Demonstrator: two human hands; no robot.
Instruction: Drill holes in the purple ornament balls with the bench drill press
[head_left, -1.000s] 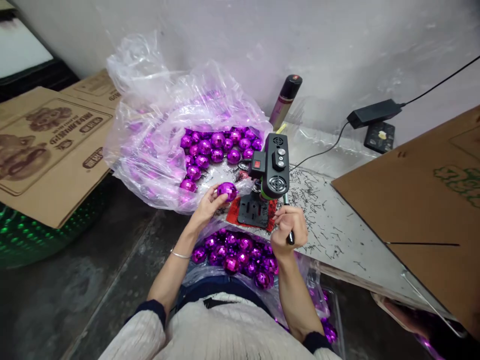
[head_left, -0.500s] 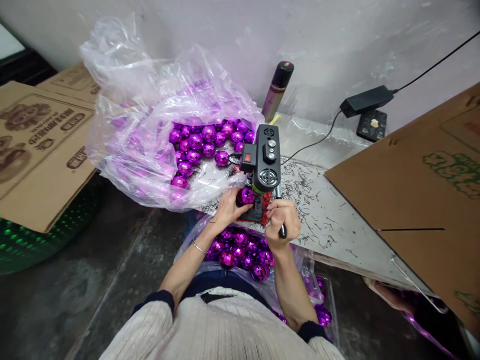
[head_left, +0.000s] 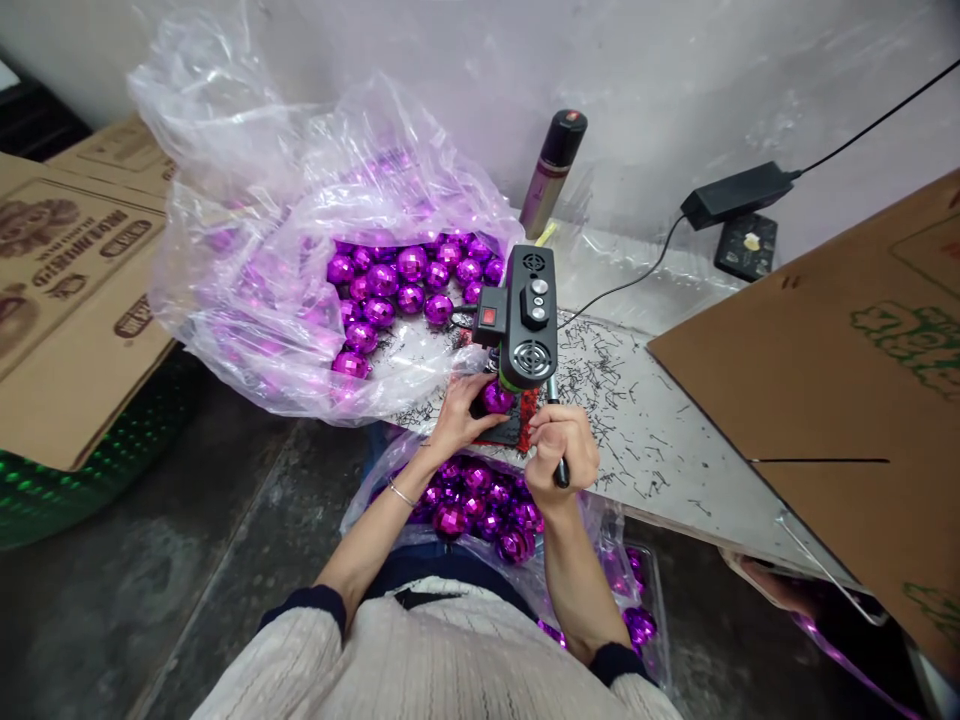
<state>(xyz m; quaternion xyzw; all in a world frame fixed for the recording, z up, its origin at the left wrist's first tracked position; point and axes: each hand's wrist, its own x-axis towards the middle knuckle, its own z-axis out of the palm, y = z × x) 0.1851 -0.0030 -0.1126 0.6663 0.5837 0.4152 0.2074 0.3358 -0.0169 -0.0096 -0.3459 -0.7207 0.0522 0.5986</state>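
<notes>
Between thumb and fingers my left hand grips a shiny purple faceted ball ornament, which sits under the head of a black bench drill press. The top of the ball is partly hidden by the machine. My right hand is wrapped around the press's lever handle. A black base plate with red edges lies beneath the ball. Behind my left hand, many more purple balls spill from a clear plastic bag. Others lie in plastic at my lap.
Short black shavings litter the white table. A spray can stands against the wall, near a power adapter with its cable. A large cardboard box flanks the right; cardboard lies at the left over a green container.
The ball in my left hand has shifted under the drill head, its top now covered by the machine. My right hand stays on the lever. The camera view has moved slightly.
</notes>
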